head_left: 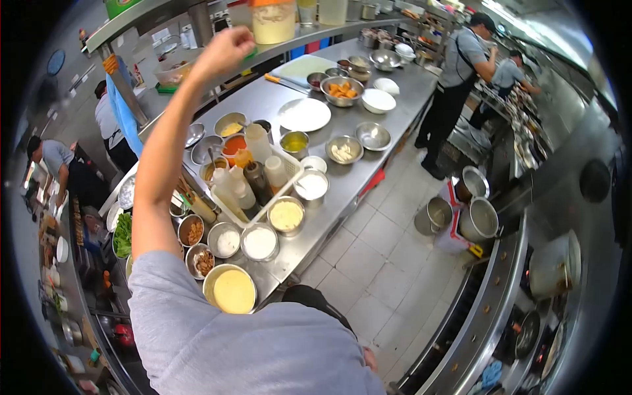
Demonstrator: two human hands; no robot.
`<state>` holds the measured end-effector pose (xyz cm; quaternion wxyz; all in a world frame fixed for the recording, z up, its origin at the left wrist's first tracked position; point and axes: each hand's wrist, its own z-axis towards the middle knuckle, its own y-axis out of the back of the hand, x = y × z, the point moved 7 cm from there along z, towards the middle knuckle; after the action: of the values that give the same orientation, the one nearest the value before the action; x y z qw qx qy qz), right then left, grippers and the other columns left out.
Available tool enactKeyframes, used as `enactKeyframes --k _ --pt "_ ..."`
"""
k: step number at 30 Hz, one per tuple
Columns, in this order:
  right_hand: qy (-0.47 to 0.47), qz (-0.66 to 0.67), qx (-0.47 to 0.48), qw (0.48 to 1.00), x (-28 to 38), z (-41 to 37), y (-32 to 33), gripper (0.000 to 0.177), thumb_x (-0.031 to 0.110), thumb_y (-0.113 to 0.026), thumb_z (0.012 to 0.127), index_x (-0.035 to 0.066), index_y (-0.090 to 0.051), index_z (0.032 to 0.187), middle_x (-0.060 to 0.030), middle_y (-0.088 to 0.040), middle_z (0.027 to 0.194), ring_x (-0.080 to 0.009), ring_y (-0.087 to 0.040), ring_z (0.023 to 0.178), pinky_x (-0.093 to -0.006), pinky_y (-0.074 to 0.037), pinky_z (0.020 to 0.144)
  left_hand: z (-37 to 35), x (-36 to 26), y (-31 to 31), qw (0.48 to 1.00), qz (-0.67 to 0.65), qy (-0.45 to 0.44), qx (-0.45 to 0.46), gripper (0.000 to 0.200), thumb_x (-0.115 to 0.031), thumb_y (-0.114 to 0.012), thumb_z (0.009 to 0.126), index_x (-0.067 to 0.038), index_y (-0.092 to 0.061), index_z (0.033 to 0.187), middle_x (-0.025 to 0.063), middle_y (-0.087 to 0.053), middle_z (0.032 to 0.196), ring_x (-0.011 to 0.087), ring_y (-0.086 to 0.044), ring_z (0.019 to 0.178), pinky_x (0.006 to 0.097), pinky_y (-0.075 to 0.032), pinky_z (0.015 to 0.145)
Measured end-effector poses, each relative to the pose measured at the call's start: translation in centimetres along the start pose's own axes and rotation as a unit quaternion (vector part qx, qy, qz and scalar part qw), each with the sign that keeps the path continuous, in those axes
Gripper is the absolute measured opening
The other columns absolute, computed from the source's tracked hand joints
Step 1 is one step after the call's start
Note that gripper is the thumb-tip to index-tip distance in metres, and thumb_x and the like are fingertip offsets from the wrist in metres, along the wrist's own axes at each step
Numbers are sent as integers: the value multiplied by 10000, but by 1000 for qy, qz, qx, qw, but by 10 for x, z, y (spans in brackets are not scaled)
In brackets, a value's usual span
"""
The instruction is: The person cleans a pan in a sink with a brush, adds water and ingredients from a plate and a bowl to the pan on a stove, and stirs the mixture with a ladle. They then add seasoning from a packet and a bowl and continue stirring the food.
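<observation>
My left hand [232, 47] is raised at the upper shelf's edge, its fingers curled closed beside a tub of pale food [274, 26] with an orange rim. A bit of green shows by its fingertips; whatever it may hold is hidden. Low by my body, a sliver of my right hand [370, 359] shows, its fingers hidden. Below my left arm, a white basket [289, 172] holds squeeze bottles [258, 143]. Around it stand bowls of orange sauce [234, 145], grated yellow food [286, 215] and white food [260, 243]. A white plate [304, 115] lies farther back.
On the steel counter [352, 191] are also a bowl of orange pieces [342, 90] and a knife [283, 81]. A co-worker [461, 79] stands in the right aisle; others work farther off. Large pots [478, 219] sit beside the stove.
</observation>
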<state>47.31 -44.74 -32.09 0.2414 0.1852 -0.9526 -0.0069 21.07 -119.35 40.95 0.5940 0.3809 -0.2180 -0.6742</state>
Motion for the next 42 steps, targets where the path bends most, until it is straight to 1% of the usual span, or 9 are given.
enactKeyframes --k 4,8,13,17,19,22,27,33,42 --pt "-44 26 -41 998 53 -5 36 411 286 -602 896 72 -468 1220 -90 -554 1076 -261 -578 922 -470 -499 709 15 79 86 986 138 95 27 179 -123 -588 811 15 -598 926 45 -608 766 132 -546 720 278 -456 664" --pt "-29 -36 -33 998 86 -9 47 343 272 -575 899 91 -502 1181 -86 -570 1044 -251 -585 891 -467 -503 691 -24 132 88 914 114 297 250 156 -148 -619 743 -29 -637 843 39 -607 767 145 -562 638 295 -454 502" --pt "-3 -107 34 994 113 28 33 315 239 -556 897 91 -514 1172 -90 -586 1022 -237 -598 841 -425 -514 633 -32 143 91 853 228 386 266 464 -583 -677 725 -129 -716 805 56 -689 832 173 -600 688 342 -491 593" --pt "-3 -116 47 992 119 75 41 336 208 -564 889 79 -498 1192 -87 -596 999 -217 -608 790 -374 -517 580 -29 169 77 800 244 428 342 428 -491 -791 630 -112 -705 807 54 -627 758 197 -574 654 373 -478 560" --pt "16 -99 11 995 153 67 27 374 189 -580 880 63 -472 1215 -82 -598 983 -204 -614 769 -349 -516 564 -18 136 72 723 307 518 338 415 -477 -790 631 -103 -699 788 56 -630 738 198 -587 651 369 -476 559" --pt "38 -54 13 998 163 63 15 345 164 -608 864 72 -485 1173 -55 -598 940 -210 -628 805 -387 -499 655 -30 124 82 783 297 412 359 390 -458 -807 615 -112 -675 738 39 -633 730 189 -608 633 364 -464 540" --pt "18 -75 -9 997 123 40 1 339 158 -629 849 44 -519 1150 -73 -620 894 -193 -611 739 -337 -487 573 -25 127 71 762 276 442 386 336 -408 -841 581 -153 -663 708 16 -598 696 163 -579 633 351 -453 531" --pt "2 -113 -56 992 41 46 24 194 175 -626 837 60 -606 993 -39 -605 767 -155 -554 597 -327 -436 449 -23 107 60 583 282 631 427 349 -329 -848 595 -115 -668 804 37 -609 753 183 -568 658 355 -471 553" --pt "24 -56 -96 994 32 65 17 203 118 -611 830 31 -588 1011 -76 -607 788 -187 -581 604 -311 -459 461 -13 157 81 779 160 455 401 376 -226 -796 646 -30 -599 900 72 -584 664 198 -601 593 335 -469 472"
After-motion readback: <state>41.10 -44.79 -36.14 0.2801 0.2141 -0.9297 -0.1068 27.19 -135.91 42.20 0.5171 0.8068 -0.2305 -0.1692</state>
